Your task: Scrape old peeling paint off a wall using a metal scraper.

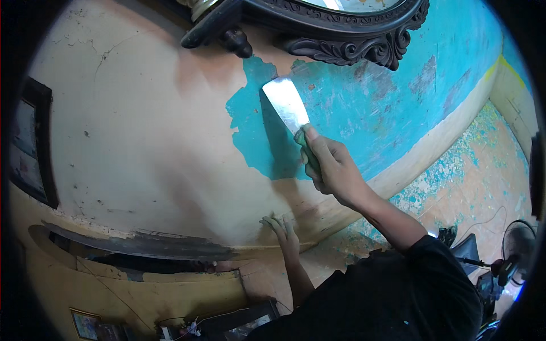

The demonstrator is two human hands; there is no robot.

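My right hand [335, 170] grips the green handle of a scraper [287, 104] with a broad metal blade. The blade's wide end lies at or just off the wall, near the upper edge of a bare turquoise patch [256, 145]; exact contact is hard to tell. Cream paint [145, 140] borders this patch on the left with a ragged edge. Lower down, my left hand [285, 236] has its fingers spread against the cream wall and holds nothing. The scraper casts a dark shadow on the turquoise surface.
A carved dark wooden mirror frame [354, 32] hangs just above the blade. Paint flakes [439, 179] litter the floor at right, near a fan [518, 245]. A framed picture [32, 143] hangs at far left. A dark opening [149, 262] runs along the lower left.
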